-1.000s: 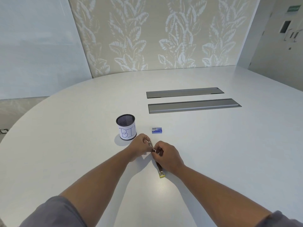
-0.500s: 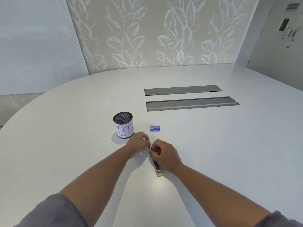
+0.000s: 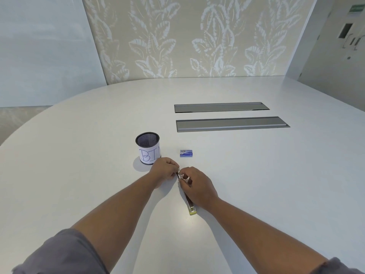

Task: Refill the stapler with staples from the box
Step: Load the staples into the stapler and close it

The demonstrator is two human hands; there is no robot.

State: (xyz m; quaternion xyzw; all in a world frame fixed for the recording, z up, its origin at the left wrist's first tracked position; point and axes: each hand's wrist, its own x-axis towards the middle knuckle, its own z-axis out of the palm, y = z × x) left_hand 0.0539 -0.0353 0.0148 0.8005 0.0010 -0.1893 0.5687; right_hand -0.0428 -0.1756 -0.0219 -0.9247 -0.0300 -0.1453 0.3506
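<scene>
- Grey sleeves at the near edge; two bare forearms reach out over the white tabletop (image 3: 256, 194) toward its middle.
- The stapler (image 3: 190, 204) lies flat on the tabletop, its yellow-tipped end toward the person; the right hand (image 3: 197, 187) rests over its far half, the grip pinched at the metal front end.
- The left hand (image 3: 165, 170) meets it there, fingertips closed on the same small metal part; whether a strip of staples is between them is too small to tell.
- Judgement: the step is work at the magazine's mouth; it would go best with the right hand pinning the body flat while the left feeds straight along the channel, not at an angle, lest the strip snap or jam.
- Just beyond the hands, the blue staple box (image 3: 186, 153) sits apart and appears closed; to its left, a black mesh cup (image 3: 147, 148) with a paper label reading "BI" stands upright.
- Farther off, two grey cable hatches (image 3: 227, 115) lie flush in the tabletop; behind, a leaf-patterned wall panel (image 3: 187, 36), a pale wall at left, a door at right.
</scene>
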